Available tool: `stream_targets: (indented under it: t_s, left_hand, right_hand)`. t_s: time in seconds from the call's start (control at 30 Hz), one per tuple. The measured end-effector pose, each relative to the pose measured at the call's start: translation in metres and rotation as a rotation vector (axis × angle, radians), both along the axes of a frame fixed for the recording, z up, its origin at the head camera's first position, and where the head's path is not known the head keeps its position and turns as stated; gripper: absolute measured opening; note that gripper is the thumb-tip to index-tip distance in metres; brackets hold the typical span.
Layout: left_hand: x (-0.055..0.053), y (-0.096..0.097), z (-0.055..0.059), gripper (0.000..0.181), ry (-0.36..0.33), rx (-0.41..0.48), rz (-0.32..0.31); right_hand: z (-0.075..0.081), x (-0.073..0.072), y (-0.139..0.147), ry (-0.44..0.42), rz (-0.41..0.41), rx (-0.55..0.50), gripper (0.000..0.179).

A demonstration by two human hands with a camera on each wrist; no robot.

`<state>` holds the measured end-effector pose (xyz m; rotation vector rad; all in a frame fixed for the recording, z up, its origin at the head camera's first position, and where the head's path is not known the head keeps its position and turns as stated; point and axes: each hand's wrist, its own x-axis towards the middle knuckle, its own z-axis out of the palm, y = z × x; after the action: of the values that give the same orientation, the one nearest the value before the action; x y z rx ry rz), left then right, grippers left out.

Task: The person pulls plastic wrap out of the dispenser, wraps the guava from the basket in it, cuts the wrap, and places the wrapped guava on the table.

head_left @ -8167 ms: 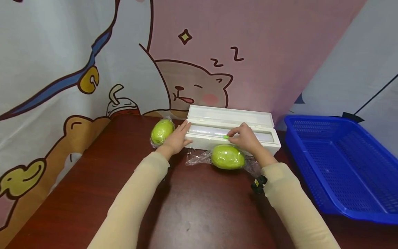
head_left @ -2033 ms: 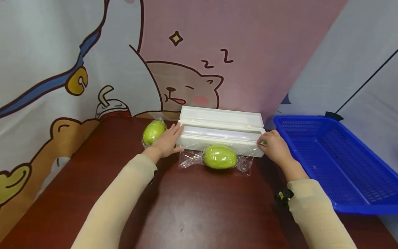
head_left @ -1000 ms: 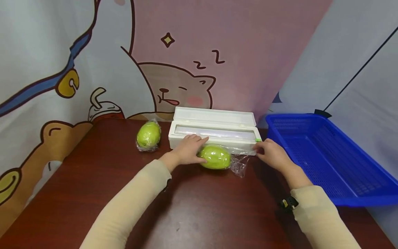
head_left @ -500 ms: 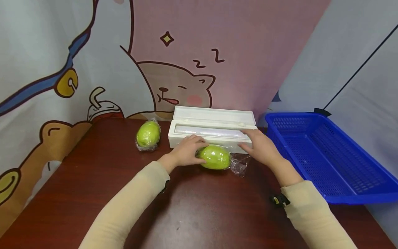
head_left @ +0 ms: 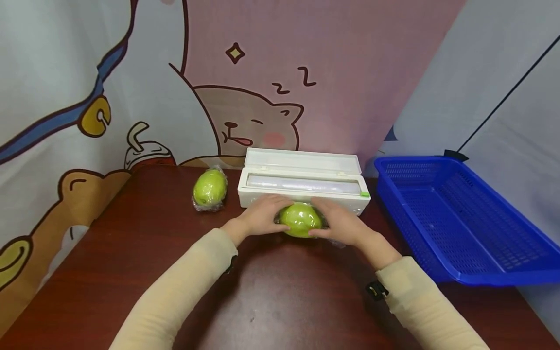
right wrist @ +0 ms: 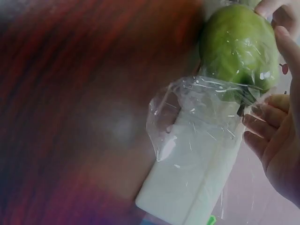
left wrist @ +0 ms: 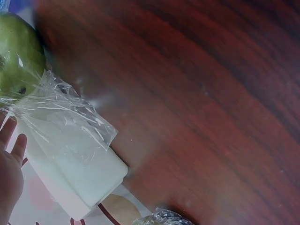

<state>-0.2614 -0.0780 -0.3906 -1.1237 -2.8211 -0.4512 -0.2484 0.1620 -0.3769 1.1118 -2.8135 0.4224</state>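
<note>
A green oval fruit (head_left: 300, 220) in clear plastic film lies on the table in front of a white cling film box (head_left: 302, 199). My left hand (head_left: 261, 215) holds its left end, thumb in front and fingers behind. At the other end my right hand (head_left: 339, 221) grips it in the same way. Loose film (right wrist: 187, 117) trails from one end of the fruit in the right wrist view; another film end (left wrist: 70, 112) sticks out in the left wrist view. The box's lid stands raised, showing the roll (head_left: 302, 184), and a green slider (head_left: 364, 194) sits at its right end.
A second film-wrapped green fruit (head_left: 210, 187) rests left of the box. To the right stands a blue plastic basket (head_left: 437, 265). A printed cartoon cloth (head_left: 341, 97) hangs behind the dark red table (head_left: 262, 301).
The right hand drew the green slider to the box's right end, let go and came left onto the fruit. My left hand moved from the box to the fruit earlier.
</note>
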Motion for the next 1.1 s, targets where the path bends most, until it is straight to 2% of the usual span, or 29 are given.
stream_targets:
  t_s: [0.1, 0.27, 0.47, 0.63, 0.8, 1.1]
  left_hand:
    - [0.000, 0.000, -0.001, 0.062, -0.001, 0.010, 0.002]
    - [0.000, 0.001, -0.001, 0.062, -0.005, 0.023, 0.025]
    - [0.002, 0.004, -0.001, 0.062, 0.001, 0.045, 0.059]
    - [0.002, 0.006, -0.004, 0.063, 0.032, 0.041, 0.055]
    - [0.003, 0.004, -0.004, 0.063, 0.014, 0.047, 0.056]
    - [0.004, 0.002, -0.004, 0.063, -0.005, 0.055, 0.065]
  right_hand:
    - [-0.004, 0.002, 0.002, 0.044, -0.003, 0.035, 0.082]
    - [-0.008, 0.005, 0.004, 0.132, -0.053, 0.118, 0.077]
    - [-0.013, 0.005, 0.009, 0.209, -0.076, 0.090, 0.068]
    - [-0.015, 0.007, 0.011, 0.214, -0.064, 0.085, 0.065]
    - [-0.015, 0.006, 0.015, 0.207, -0.074, 0.057, 0.068]
    - [-0.007, 0.008, 0.030, 0.108, -0.179, 0.064, 0.065]
